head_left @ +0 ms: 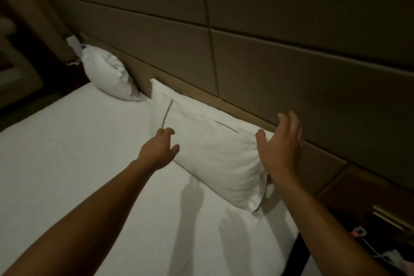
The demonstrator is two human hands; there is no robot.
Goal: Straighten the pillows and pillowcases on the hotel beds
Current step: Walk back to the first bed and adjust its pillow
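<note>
A white pillow (210, 143) in its pillowcase lies along the padded headboard (246, 51), on the bed's white sheet (78, 163). My left hand (160, 149) hovers at the pillow's near long edge, fingers loosely curled and apart, holding nothing. My right hand (281, 148) is open with spread fingers at the pillow's right end, between pillow and headboard; I cannot tell whether it touches. A second white pillow (107, 74) leans crumpled against the headboard at the far left corner.
A dark nightstand area (369, 219) with a small cable and a red-lit item sits right of the bed. Dim furniture stands beyond the bed's left side. The bed's right edge runs down near my right forearm.
</note>
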